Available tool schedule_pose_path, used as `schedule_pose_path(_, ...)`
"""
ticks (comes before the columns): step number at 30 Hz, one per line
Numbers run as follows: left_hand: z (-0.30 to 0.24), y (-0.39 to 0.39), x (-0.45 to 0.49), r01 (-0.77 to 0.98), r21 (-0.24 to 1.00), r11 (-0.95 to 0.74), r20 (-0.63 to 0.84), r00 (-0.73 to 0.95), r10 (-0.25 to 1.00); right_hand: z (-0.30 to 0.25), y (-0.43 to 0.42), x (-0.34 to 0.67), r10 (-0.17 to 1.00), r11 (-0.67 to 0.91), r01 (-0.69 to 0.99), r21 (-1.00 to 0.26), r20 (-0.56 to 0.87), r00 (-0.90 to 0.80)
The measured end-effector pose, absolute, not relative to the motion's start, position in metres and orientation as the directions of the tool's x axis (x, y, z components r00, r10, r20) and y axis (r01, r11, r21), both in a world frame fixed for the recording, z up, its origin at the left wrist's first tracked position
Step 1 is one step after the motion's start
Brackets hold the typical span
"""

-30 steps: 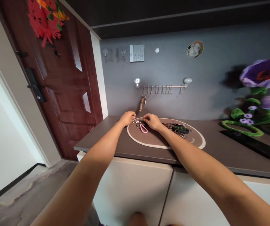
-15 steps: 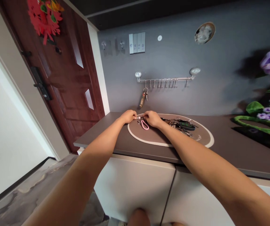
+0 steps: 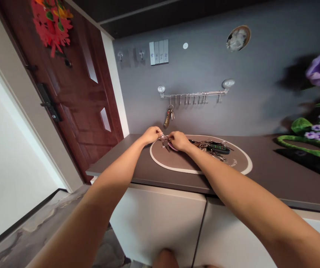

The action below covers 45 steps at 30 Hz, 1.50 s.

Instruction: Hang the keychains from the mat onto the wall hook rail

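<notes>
Over the left part of the oval mat (image 3: 160, 160), my left hand (image 3: 152, 134) pinches the edge of a small bunch of keys (image 3: 166, 143) on a ring. The keys dangle between my two hands, just above the mat. Close on its right, my right hand (image 3: 179, 140) has its fingers closed at the same bunch, by a pink strap (image 3: 172, 147). Most of that strap is hidden behind the right fingers. To the right of this hand lies a pile of keys (image 3: 213, 149) with a dark key fob on top.
On the wall, a metal hook rail (image 3: 195, 95) carries one key ring with a brown tag (image 3: 167, 118) at its left end. A potted-style flower decoration (image 3: 317, 130) stands at the right. The counter edge (image 3: 160, 186) runs in front, and a red-brown door (image 3: 79, 96) is at left.
Both hands have lifted the keys slightly off the mat. The keys now hang between them, and the pink strap, earlier lying in plain sight, is mostly behind my right hand.
</notes>
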<state>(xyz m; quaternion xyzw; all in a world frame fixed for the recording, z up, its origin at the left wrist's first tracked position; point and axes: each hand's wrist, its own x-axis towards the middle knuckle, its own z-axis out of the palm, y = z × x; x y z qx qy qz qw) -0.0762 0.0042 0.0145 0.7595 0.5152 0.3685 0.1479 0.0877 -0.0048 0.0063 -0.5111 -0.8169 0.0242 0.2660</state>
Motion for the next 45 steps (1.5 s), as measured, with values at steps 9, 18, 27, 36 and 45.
schedule_pose_path(9, 0.022, -0.003, -0.067, 0.125, 0.967, -0.223, 0.213, 0.088, 0.973, 0.007, -0.005, 0.088, 0.835, 0.489, 0.807, -0.332, 0.446, -0.322)
schedule_pose_path(18, 0.030, -0.010, -0.066, -0.184, 0.947, -0.264, 0.287, 0.112, 0.951, 0.017, -0.017, 0.083, 0.702, 0.620, 0.680, -0.393, 0.665, -0.255)
schedule_pose_path(27, 0.036, -0.015, -0.063, -0.243, 0.926, -0.288, 0.316, 0.085, 0.945, 0.013, -0.015, 0.080, 0.562, 0.769, 0.538, -0.344, 0.766, -0.314)
schedule_pose_path(36, 0.035, -0.013, -0.065, -0.257, 0.919, -0.297, 0.323, 0.061, 0.945, 0.014, -0.015, 0.082, 0.565, 0.745, 0.586, -0.317, 0.767, -0.303)
schedule_pose_path(45, 0.034, -0.008, -0.067, -0.310, 0.903, -0.299, 0.326, 0.040, 0.944, 0.020, -0.015, 0.087, 0.557, 0.729, 0.591, -0.345, 0.801, -0.220)
